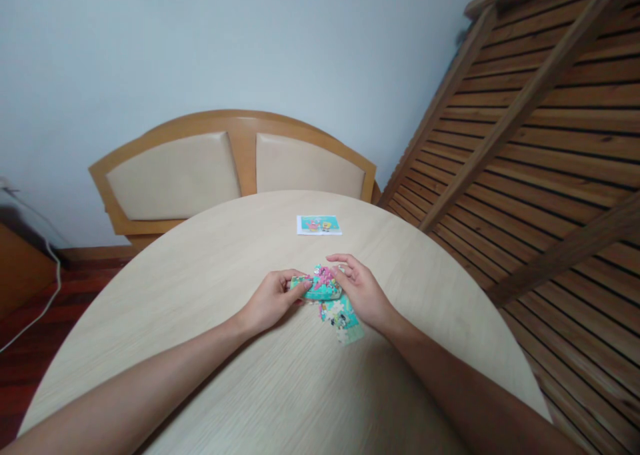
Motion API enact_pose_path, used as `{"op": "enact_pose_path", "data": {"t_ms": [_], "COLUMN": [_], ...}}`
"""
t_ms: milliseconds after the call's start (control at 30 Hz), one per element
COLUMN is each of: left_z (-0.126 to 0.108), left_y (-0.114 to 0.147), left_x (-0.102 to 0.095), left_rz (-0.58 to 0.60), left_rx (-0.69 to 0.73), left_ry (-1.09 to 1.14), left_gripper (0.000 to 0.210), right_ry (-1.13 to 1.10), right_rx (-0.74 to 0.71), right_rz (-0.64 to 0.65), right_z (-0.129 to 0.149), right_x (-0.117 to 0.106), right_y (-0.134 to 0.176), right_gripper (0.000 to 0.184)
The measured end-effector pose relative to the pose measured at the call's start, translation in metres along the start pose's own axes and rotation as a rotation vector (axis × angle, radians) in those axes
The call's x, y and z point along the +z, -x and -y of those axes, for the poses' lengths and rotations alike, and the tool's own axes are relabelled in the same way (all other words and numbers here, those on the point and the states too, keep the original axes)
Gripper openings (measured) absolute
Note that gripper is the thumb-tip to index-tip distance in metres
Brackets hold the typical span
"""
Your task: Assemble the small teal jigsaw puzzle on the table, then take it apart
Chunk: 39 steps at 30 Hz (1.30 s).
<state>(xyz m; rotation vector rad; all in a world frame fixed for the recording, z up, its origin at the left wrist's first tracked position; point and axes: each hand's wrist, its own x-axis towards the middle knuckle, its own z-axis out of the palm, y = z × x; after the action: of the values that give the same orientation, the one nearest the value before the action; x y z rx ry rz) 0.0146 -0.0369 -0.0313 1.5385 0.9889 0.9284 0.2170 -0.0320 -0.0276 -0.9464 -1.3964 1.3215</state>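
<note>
My left hand [273, 300] grips the left end of a teal jigsaw puzzle section [316, 296], thumb on top and fingers beneath. Loose pink, yellow and white jigsaw pieces [325, 277] lie heaped on it. At its right end is my right hand [361, 287], index finger stretched out, with the thumb and other fingers curled together at the pieces. What these fingers hold, if anything, is too small to make out. Just below, more loose pieces [339, 320] lie on the table over a teal and pale green flat area, partly hidden by the right hand.
A small picture card [320, 225] with pink and yellow cartoon figures lies farther back on the round wooden table [225, 381]. Behind stands a padded wooden headboard [243, 151]. Slatted wooden panels [540, 148] lean at the right. A white cable [56, 275] hangs at the left.
</note>
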Motion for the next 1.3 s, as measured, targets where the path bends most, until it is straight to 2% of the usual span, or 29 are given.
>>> {"op": "enact_pose_path", "data": {"t_ms": [167,267,367,433,600,767,900,1033,1133,1200,1300], "left_z": [-0.003,-0.006,-0.007,-0.006,-0.001,0.0,0.001,0.003,0.004,0.005,0.006], "left_y": [0.0,0.0,0.0,0.0,0.0,-0.002,-0.002,0.001,0.002,0.001,0.0], "left_x": [0.002,0.002,0.001,0.001,0.001,-0.001,0.0,0.002,0.001,0.0,-0.003], "left_rz": [-0.001,-0.009,0.007,0.034,0.061,0.027,0.046,0.068,0.072,0.049,-0.004], "left_rx": [-0.042,-0.066,-0.081,-0.086,-0.091,-0.061,-0.007,0.125,0.174,0.189,0.195], "left_ry": [0.126,0.168,0.201,0.231,0.268,0.204,0.186,0.015,-0.074,-0.115,-0.148], "left_gripper": [0.059,0.06,0.06,0.06,0.061,0.061,0.061,0.05,0.039,0.031,0.027], "right_ry": [-0.037,-0.06,0.001,0.093,0.246,0.177,0.114,0.19,0.226,0.217,0.186], "right_rx": [-0.008,0.012,-0.009,-0.041,-0.077,-0.063,-0.036,-0.091,-0.152,-0.176,-0.187], "right_rz": [0.005,0.078,0.142,0.13,0.068,0.016,0.087,0.136,0.137,0.172,0.264], "right_z": [-0.001,-0.002,-0.003,-0.004,-0.004,-0.005,-0.003,-0.001,-0.004,-0.006,-0.008], "right_x": [0.002,0.003,0.002,0.0,-0.005,-0.004,-0.001,-0.001,-0.002,-0.003,-0.005], "right_y": [0.001,0.002,0.004,0.004,0.002,0.0,0.0,0.0,0.0,0.0,0.001], "right_gripper": [0.033,0.032,0.049,0.057,0.037,0.03,0.031,0.022,0.012,0.017,0.038]}}
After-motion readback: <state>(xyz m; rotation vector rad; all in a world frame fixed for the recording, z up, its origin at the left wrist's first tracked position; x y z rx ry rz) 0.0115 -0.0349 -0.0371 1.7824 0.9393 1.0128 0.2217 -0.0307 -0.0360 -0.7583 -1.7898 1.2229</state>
